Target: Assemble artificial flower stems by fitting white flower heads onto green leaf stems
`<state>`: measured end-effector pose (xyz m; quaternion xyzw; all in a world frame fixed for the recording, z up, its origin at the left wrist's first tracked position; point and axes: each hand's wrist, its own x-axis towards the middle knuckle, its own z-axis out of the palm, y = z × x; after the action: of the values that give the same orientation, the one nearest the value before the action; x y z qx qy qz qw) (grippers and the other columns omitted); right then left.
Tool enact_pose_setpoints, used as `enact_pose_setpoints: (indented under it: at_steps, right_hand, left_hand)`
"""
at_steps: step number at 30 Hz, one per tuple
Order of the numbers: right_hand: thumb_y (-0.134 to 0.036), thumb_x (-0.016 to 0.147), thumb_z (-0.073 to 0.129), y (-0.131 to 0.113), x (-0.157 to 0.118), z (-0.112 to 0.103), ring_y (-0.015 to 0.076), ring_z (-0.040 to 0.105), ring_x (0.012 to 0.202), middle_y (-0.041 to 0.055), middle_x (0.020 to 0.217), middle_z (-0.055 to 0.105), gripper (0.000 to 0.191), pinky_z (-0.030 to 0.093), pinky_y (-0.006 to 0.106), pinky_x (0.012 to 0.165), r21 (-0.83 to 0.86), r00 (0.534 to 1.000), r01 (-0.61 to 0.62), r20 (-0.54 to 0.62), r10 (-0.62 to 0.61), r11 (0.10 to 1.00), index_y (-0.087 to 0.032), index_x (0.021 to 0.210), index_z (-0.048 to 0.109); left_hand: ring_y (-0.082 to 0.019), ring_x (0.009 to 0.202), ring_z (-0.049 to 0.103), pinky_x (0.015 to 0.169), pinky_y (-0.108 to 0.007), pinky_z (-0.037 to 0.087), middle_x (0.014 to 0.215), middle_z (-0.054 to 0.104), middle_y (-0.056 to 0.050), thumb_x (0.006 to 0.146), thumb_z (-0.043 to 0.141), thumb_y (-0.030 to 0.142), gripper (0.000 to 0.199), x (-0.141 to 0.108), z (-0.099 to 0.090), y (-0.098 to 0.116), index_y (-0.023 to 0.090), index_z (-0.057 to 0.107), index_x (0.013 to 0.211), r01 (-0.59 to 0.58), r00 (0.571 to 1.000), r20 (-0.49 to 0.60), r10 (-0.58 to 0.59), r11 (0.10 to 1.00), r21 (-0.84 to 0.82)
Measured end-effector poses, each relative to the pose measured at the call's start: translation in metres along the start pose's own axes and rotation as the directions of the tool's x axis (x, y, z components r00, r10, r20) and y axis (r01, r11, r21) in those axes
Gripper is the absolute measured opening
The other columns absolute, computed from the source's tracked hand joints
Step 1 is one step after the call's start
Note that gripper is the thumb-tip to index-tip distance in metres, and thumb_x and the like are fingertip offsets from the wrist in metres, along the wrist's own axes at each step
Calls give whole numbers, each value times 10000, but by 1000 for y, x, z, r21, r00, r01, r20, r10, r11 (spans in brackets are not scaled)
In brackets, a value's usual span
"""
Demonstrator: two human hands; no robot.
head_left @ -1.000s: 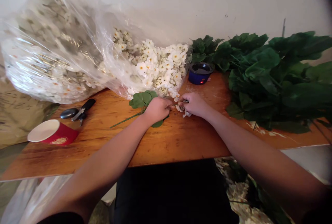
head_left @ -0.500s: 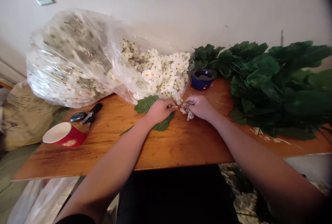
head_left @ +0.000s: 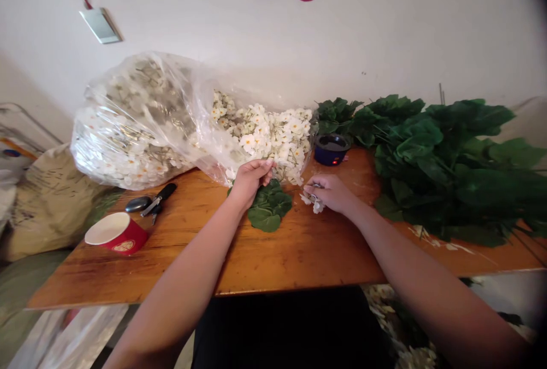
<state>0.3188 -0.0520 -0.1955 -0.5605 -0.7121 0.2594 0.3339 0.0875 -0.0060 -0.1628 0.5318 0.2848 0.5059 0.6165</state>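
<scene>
view: head-worn camera | faces: forward and down, onto left hand point(head_left: 250, 184) and right hand point(head_left: 329, 193) | near: close above worktop point(head_left: 299, 261) | far: wall point(head_left: 405, 44)

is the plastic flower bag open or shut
The plastic bag is open: white blossoms stick out of its mouth by the left hand.

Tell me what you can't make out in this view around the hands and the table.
Head view only:
The right hand: its fingers hide most of the small metal piece and how it joins the white blossoms.
The leaf sprig: the left hand and its leaves hide any stem.
The blue bowl: too dark inside to tell its contents.
The blossoms on the floor: cut off by the table edge and frame.
</scene>
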Motion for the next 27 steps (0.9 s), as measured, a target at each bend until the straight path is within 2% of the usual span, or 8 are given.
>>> enact_pose_setpoints:
  at_steps: [4,7,11,15,17,22,24,27]
  right_hand:
    - [-325,835,542,0,1,0,164,585,657,27,701,655,219,415,270,618,-101,998,67,0,-67,993,-180,742,678]
    - [-323,819,578,-3,0,1,206,618,850,63,907,669,200,466,332,780,-165,985,114,-107,-133,980,-190,915,692]
    - [-377,779,656,-18,-7,6,276,523,1147,131,1205,557,480,399,443,1014,-312,884,226,-333,-329,923,-196,1221,599]
    - [-411,814,639,-47,-13,18,261,515,1168,114,1221,573,472,387,422,1045,-301,813,357,-367,-453,884,-222,1243,589]
    - [-449,808,647,-63,-11,23,261,535,1151,101,1203,608,492,399,422,1030,-228,836,362,-349,-423,904,-235,1247,591]
    - [-517,791,644,-89,7,27,228,642,889,77,1054,695,507,498,355,783,166,975,141,-197,-107,976,-226,1206,626]
    - [-494,801,630,-93,14,31,195,630,767,52,904,713,383,475,305,680,254,986,126,-135,-93,959,-201,1039,696]
    - [-470,797,624,-92,18,38,163,582,673,24,751,683,297,422,270,607,308,981,154,-160,-108,939,-187,804,715]
  left_hand:
    - [-52,471,446,488,-213,351,595,581,8,698,769,362,268,-2,0,9,127,646,660,-57,996,-69,57,998,-8]
    - [-51,470,452,490,-209,356,595,581,12,701,768,372,288,-2,0,13,134,618,636,-58,995,-85,54,998,-40]
    - [-68,506,486,506,-211,381,631,594,-2,753,720,446,319,-3,3,12,135,656,720,-8,999,-46,3,994,-107]
    - [-79,591,513,547,-206,409,701,613,-12,775,704,456,318,-9,11,11,141,675,755,-10,1000,11,11,994,-109]
    - [-80,635,528,567,-201,421,787,643,-19,770,713,441,297,-12,14,12,146,679,767,-30,999,16,32,995,-90]
    - [-129,751,607,738,-256,487,826,667,-31,788,682,477,323,-19,19,17,154,676,792,-22,996,88,31,994,-103]
    - [-131,756,614,759,-262,486,807,662,-30,799,671,482,329,-20,19,20,153,674,806,-35,994,101,46,993,-110]
    - [-113,712,604,716,-237,478,762,652,-13,789,689,460,302,-20,17,21,160,675,821,-34,996,82,43,994,-102]
